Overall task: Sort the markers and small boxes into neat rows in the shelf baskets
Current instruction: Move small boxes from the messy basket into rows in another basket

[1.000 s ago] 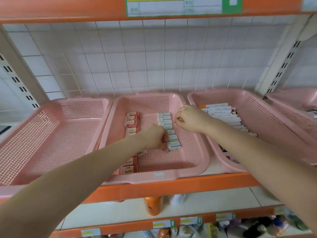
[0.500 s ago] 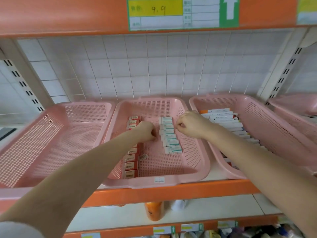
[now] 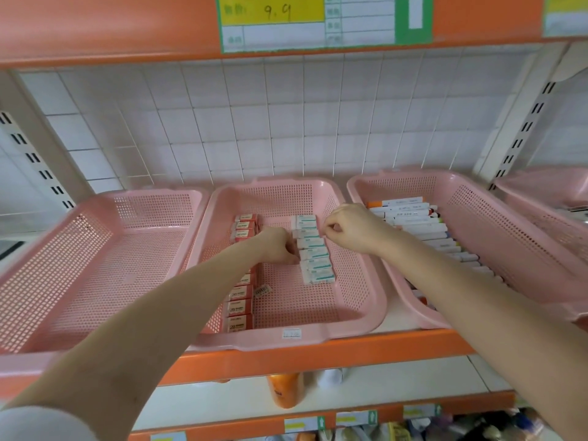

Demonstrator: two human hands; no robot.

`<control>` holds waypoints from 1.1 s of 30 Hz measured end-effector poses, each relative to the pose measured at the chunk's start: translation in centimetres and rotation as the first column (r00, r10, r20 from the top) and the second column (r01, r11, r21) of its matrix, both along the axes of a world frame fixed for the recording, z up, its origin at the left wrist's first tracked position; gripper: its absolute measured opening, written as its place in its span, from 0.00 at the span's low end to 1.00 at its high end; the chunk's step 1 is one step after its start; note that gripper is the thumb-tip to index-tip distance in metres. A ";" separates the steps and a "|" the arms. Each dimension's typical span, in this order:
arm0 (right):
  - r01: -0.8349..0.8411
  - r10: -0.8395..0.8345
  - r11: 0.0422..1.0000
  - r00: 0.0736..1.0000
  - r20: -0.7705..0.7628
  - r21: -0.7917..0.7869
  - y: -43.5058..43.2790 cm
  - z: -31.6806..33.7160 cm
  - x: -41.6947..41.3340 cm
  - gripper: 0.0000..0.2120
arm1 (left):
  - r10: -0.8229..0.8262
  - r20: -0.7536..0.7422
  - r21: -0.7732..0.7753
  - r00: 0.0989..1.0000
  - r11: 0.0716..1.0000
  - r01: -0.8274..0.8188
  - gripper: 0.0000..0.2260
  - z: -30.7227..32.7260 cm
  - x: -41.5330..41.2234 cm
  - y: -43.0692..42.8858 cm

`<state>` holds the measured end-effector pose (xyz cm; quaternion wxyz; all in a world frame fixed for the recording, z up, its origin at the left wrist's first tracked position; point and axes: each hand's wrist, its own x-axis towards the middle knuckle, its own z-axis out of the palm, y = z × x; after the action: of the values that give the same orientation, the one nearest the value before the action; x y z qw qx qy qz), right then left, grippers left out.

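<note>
Two rows in basket (image 3: 286,342) beneath hands. Left hand (image 3: 278,246) and right hand (image 3: 353,229) flank white-green boxes (image 3: 313,256), fingers curled against their ends, probably squaring them; grip unclear.

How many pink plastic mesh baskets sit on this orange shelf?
4 pink plastic mesh baskets: left basket, nothing visible inside; middle basket with small boxes; right basket with markers; far-right basket, cut off by the frame. More may lie outside view.

The left basket (image 3: 79,237) is free. In the middle basket (image 3: 350,275) a free lane runs between red boxes (image 3: 239,308) and white boxes (image 3: 315,262), wider toward the shelf's front edge.
</note>
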<state>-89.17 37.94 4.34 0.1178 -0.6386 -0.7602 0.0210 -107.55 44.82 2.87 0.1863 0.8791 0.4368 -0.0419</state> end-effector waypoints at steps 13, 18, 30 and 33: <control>0.004 -0.004 1.000 1.000 -0.011 0.021 -0.1 0.1 -0.2 0.14 | -0.172 -0.135 -0.099 0.976 0.982 0.160 0.14 1.4 -0.3 -1.4; 0.009 -0.010 1.000 1.000 0.010 0.026 -0.1 0.1 -0.2 0.13 | -0.166 -0.136 -0.066 0.977 0.985 0.158 0.13 0.8 0.2 -1.8; 0.013 -0.013 1.000 1.000 -0.005 0.025 -0.1 0.1 -0.2 0.14 | -0.135 -0.107 -0.116 0.985 0.986 0.122 0.10 1.0 -0.8 -1.8; 0.011 -0.010 1.000 1.000 -0.010 0.023 -0.1 0.0 -0.3 0.14 | -0.167 -0.125 -0.216 0.978 0.967 0.138 0.04 1.6 -0.9 -2.3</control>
<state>-89.44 37.81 4.38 0.1290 -0.6411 -0.7564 0.0150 -108.46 42.57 4.44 0.2408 0.8809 0.3732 -0.1638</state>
